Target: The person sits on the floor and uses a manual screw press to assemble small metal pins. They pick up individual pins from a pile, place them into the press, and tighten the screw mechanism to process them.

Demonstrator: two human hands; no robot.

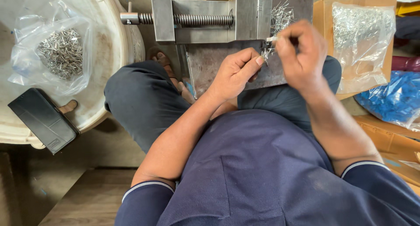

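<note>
I sit cross-legged with a grey metal vise [205, 18] on a steel plate [205, 70] in front of my knees. My left hand [236, 73] rests on the plate and pinches several small silver metal pins [265, 55] between its fingertips. My right hand [302, 51] is raised just right of it, thumb and forefinger closed on one small pin [271, 39]. A loose heap of the same pins [281, 15] lies on the plate beside the vise jaw, just above both hands.
A white round tub lid [111, 42] at the left carries a clear bag of metal pins [61, 51] and a black phone case [43, 120]. At the right, a cardboard box [323, 16] holds another bag of pins [361, 38]; a bag of blue parts [393, 101] lies below.
</note>
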